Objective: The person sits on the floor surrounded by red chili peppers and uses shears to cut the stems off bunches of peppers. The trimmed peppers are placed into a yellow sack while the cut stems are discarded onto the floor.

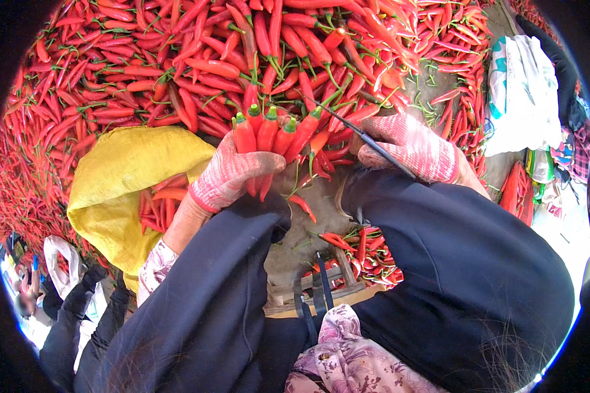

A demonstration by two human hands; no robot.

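My left hand (pixel 236 174), in a red-and-white knitted glove, grips a bunch of red chili peppers (pixel 266 135). Several of these stand upright with stems cut short to green stubs. At the bunch's right side, one chili pepper (pixel 302 137) still carries a long green stem, and a thin metal blade (pixel 341 120) crosses in front of it. That blade belongs to a slim cutting tool, a knife or scissors; I cannot tell which. My right hand (pixel 413 145), gloved alike, is closed around the tool. Whether the blade touches the stem is unclear.
A large heap of red chili peppers (pixel 177 64) spreads ahead and to the left. A yellow woven sack (pixel 123 157) with peppers inside lies beside my left arm. More peppers (pixel 368 253) lie between my legs by a wooden stool (pixel 324 299). White bags (pixel 523 93) stand right.
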